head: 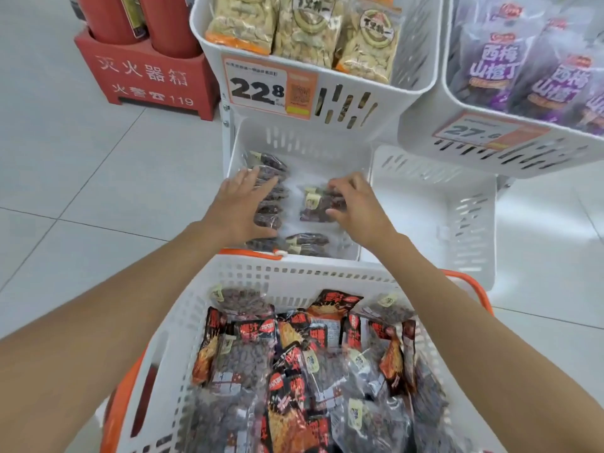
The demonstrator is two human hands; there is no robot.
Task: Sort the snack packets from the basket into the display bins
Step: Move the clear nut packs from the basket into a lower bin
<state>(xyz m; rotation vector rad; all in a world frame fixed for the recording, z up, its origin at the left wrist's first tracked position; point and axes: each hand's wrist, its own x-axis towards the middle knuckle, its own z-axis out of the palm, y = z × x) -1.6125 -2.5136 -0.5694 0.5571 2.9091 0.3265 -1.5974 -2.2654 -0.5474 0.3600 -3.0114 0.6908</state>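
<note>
left hand (243, 206): fingers spread, flat on packet row (273, 165) | right hand (358, 204): pinches dark snack packet (318, 207) | both inside lower-left display bin (294, 142), behind basket (294, 276)

fire extinguisher box (147, 76): at 10 o'clock, red, standing on the floor; white Chinese lettering and "119" on its front.
extinguishers (166, 24): two red cylinders upright in the box, side by side, tops cut off by the frame edge.
floor (81, 191): pale glossy tiles with thin dark joints, seen at 9 and 3 o'clock.
price label (258, 85): at 12 o'clock, white and orange, reads 22.8, with a code square beside the figures.
second price label (480, 130): at 2 o'clock, tilted and blurred, begins with 27.
rack post (226, 125): white upright, just right of the red box.
</note>
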